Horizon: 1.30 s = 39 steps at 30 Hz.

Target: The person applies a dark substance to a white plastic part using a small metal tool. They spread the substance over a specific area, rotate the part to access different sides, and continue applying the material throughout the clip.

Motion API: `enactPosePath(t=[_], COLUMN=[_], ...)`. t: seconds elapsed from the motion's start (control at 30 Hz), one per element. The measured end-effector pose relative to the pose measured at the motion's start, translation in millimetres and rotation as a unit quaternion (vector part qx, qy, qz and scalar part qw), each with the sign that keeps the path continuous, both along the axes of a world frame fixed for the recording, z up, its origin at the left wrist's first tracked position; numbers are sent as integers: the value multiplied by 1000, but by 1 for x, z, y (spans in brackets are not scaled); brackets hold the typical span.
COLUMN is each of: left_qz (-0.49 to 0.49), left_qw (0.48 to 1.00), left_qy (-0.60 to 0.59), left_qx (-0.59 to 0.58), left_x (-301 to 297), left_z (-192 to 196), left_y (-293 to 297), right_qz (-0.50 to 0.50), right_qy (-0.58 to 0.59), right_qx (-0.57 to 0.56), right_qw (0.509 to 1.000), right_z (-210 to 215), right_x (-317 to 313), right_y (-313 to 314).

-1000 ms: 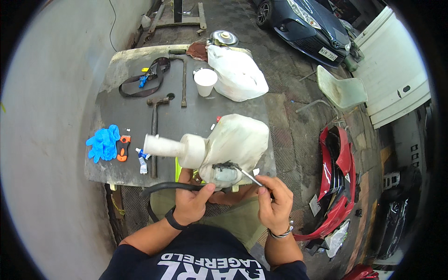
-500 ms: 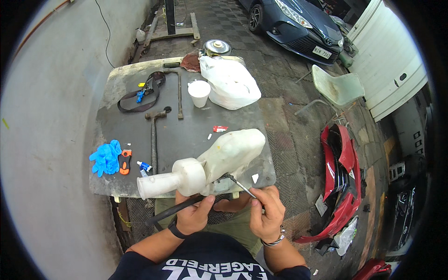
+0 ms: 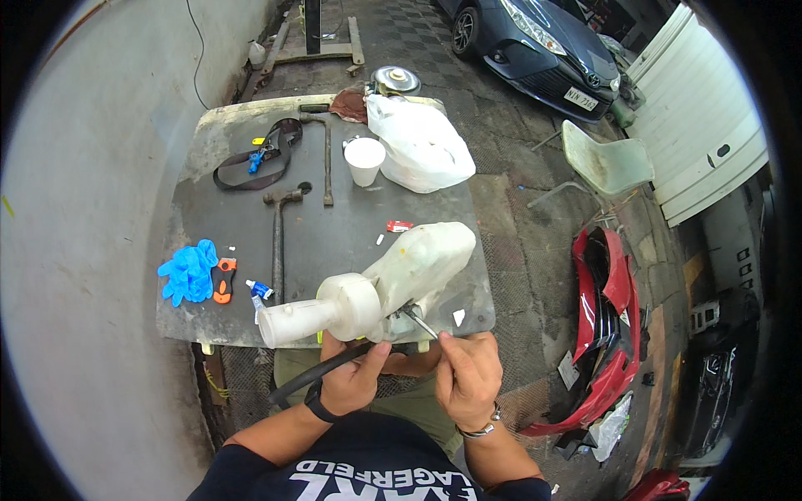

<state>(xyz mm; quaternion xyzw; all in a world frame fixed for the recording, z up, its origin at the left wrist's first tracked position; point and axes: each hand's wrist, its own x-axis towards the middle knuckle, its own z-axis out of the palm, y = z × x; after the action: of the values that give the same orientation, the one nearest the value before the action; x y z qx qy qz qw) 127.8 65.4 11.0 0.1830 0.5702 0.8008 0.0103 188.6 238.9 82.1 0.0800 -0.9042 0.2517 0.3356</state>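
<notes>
A cloudy white plastic fluid reservoir [image 3: 422, 259] with a wide neck lies across the near edge of the table, its neck toward the left. My left hand [image 3: 351, 382] is closed at its near side, gripping the reservoir from below. A black rubber hose [image 3: 313, 374] runs by that hand's thumb. In my right hand [image 3: 470, 376] a thin metal rod tool [image 3: 424, 322] is pinched, its tip at a dark spot on the reservoir's near side. What the tip does there is too small to make out.
On the table [image 3: 225, 242] are a hammer [image 3: 278, 238], an L-shaped bar [image 3: 327, 163], a strap [image 3: 276, 154], blue gloves [image 3: 189, 271], an orange cutter [image 3: 224, 280], a cup [image 3: 365, 160] and a plastic bag [image 3: 422, 146]. Right of it stand a chair [image 3: 606, 159] and a red bumper [image 3: 606, 342].
My right hand has come closer to the reservoir, and less of the metal rod shows. The reservoir's neck has shifted slightly to the right. My left hand keeps its grip.
</notes>
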Motion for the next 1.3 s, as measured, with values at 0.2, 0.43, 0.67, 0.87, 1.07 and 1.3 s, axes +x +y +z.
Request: enactPosePath(t=[0.2,0.43,0.67,0.87,1.07,1.3], left_qz=[-7,-29,-4,-29,-18,-34], left_qw=[999,995,999,998,999,999], left_qy=[-20,-63,0,-27,-10,-3], left_qx=[29,70,48,52,29,37], left_x=[-2,-1,-6,-1,-1,-3], left_z=[-1,4,1,3,0,-8], left_y=[0,0,0,-1,-1,-2], right_qz=[-2,-3,2,11,19,-11], right_qy=[3,11,1,8,-8,-91], right_qx=[50,8,-58,-35,-23,-64], right_qw=[999,1000,998,999,1000,994], right_z=[3,0,-4,-1,6,19], right_x=[-1,1,6,2,1,1], right_y=[2,2,0,-1,-2,11])
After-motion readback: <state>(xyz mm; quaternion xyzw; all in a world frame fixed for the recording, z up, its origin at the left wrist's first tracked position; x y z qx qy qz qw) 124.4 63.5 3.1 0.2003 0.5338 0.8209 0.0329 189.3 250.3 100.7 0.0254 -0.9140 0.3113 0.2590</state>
